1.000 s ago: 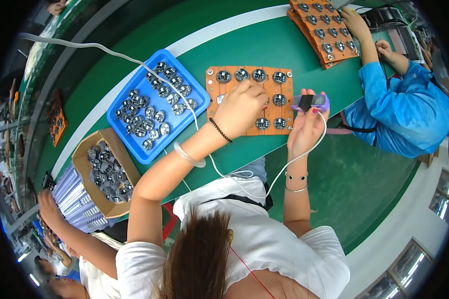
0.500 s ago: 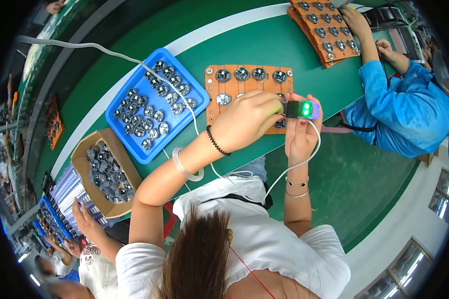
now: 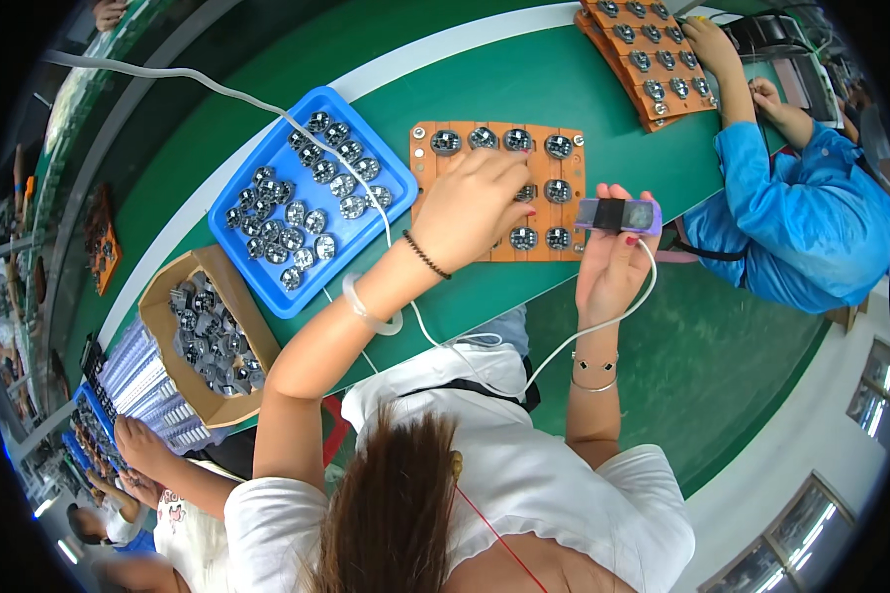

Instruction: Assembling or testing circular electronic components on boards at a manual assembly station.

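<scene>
My left hand is over an orange holder board with rows of round electronic parts. Its fingers close around one round electronic part in the middle row; the hand covers the board's left side. My right hand, just past the board's right edge, grips a small purple device. A black band wraps that device, and a white cable runs from it. No green light shows on it now.
Left of the board is a blue tray of round parts; a cardboard box holds more. Stacked orange boards lie at the far right, beside a co-worker in a blue sleeve. A white cable crosses the tray.
My left hand has moved left from the device to over the board. The device's green lights have gone out, and my right hand has shifted slightly right with it.
</scene>
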`<act>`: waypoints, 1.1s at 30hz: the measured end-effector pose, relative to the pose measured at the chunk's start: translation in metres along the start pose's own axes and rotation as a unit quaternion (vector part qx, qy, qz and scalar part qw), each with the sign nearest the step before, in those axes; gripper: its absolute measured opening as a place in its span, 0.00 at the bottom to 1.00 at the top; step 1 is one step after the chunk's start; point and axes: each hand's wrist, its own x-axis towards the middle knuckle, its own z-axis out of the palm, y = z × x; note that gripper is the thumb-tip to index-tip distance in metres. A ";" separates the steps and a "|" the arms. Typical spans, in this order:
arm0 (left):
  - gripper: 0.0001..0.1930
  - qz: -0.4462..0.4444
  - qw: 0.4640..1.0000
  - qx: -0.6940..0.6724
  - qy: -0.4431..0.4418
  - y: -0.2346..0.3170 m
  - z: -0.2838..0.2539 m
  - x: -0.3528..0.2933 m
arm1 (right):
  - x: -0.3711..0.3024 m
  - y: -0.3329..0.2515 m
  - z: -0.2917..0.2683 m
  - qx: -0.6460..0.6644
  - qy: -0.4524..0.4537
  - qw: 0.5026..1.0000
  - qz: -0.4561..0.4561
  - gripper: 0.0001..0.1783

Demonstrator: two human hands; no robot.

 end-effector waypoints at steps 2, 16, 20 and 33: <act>0.12 -0.065 0.997 -0.032 -0.005 0.001 -0.014 -0.003 | -0.005 -0.002 0.002 -0.014 -0.010 1.000 0.012 0.29; 0.06 -0.086 0.991 0.034 -0.096 -0.004 -0.021 -0.008 | -0.012 0.007 0.031 -0.117 -0.088 0.989 0.025 0.26; 0.07 -0.060 0.993 0.063 -0.079 -0.001 -0.014 -0.018 | -0.013 0.014 0.030 -0.175 -0.078 0.980 -0.053 0.25; 0.05 -0.063 0.979 -0.182 -0.066 0.020 -0.043 -0.005 | -0.014 0.010 0.032 -0.104 -0.131 0.986 0.006 0.26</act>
